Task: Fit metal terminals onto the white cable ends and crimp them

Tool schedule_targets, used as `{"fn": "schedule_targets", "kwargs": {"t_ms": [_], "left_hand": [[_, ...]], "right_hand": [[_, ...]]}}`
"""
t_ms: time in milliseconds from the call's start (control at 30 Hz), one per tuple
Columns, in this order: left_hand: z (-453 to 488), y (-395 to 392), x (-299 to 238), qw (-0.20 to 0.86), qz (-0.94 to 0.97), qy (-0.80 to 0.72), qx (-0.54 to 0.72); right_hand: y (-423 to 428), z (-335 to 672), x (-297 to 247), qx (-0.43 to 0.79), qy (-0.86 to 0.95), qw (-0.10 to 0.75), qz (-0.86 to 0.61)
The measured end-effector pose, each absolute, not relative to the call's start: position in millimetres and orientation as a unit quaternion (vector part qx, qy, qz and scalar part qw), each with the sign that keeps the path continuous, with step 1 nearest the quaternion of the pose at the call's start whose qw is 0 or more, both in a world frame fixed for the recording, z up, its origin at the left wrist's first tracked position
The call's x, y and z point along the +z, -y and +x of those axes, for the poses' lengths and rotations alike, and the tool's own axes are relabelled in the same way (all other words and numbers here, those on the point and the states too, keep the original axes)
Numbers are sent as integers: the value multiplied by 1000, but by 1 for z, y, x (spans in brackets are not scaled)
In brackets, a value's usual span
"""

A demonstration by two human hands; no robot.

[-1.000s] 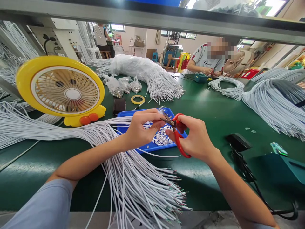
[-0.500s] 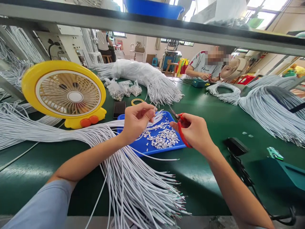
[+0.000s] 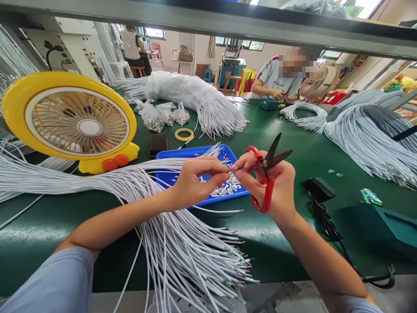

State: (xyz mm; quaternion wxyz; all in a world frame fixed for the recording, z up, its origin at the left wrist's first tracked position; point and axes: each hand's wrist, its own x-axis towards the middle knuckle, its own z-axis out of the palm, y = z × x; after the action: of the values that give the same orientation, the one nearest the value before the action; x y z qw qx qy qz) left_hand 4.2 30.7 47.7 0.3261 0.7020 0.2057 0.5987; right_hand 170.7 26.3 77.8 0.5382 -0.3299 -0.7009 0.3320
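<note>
My left hand [image 3: 203, 180] pinches the end of a white cable above a blue tray [image 3: 166, 154]. My right hand [image 3: 276, 187] carries red-handled scissors [image 3: 267, 163], their dark blades apart and pointing up and away. The thumb and forefinger of that same hand meet the cable's tip, close to the left fingertips; a small shiny bit shows between them. Small silvery metal pieces [image 3: 228, 187] lie in the tray, partly hidden by my hands. A thick bundle of white cables [image 3: 182, 248] fans out below my left forearm, with coloured wire ends showing.
A yellow fan [image 3: 74, 121] stands at left. Behind the tray are a phone [image 3: 158, 144], a tape roll [image 3: 184, 134] and plastic bags of metal parts [image 3: 156, 117]. More cable bundles [image 3: 368, 143] lie right, near a black adapter [image 3: 319, 189] and a green box [image 3: 381, 230]. A co-worker [image 3: 276, 78] sits opposite.
My hands have come together at the cable tip. The scissors have turned in my right hand, blades swinging from pointing left to pointing up. The whole view has shifted slightly.
</note>
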Motion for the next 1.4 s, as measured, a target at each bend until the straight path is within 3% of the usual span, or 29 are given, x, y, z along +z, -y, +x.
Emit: {"fn": "schedule_targets", "kwargs": {"t_ms": [233,467,667,733,867,1067,1233,1400], "left_hand": [[6,-33,43,296,702,-241,602],[5,-32,46,423,664,-245,566],[1,-37,53,588,644,-192,450],[1,-38,54,564,636,-212,482],[0,-39,53,413,647,-267,583],[2,-37,47,322,682,-268,599],[3,-38,45,330,679,-272,597],[0,-44,48,437,657,-261,556]], "right_hand": [[-24,166,75,289,687,564,-357],[-29,167,72,291,691,566,-343],[-30,168,70,303,709,552,-319],[-30,167,70,307,697,559,-329],[-27,166,73,312,658,586,-356],[-23,165,72,301,679,567,-356],[-24,164,71,258,692,566,-367],[-27,166,73,277,700,555,-353]]}}
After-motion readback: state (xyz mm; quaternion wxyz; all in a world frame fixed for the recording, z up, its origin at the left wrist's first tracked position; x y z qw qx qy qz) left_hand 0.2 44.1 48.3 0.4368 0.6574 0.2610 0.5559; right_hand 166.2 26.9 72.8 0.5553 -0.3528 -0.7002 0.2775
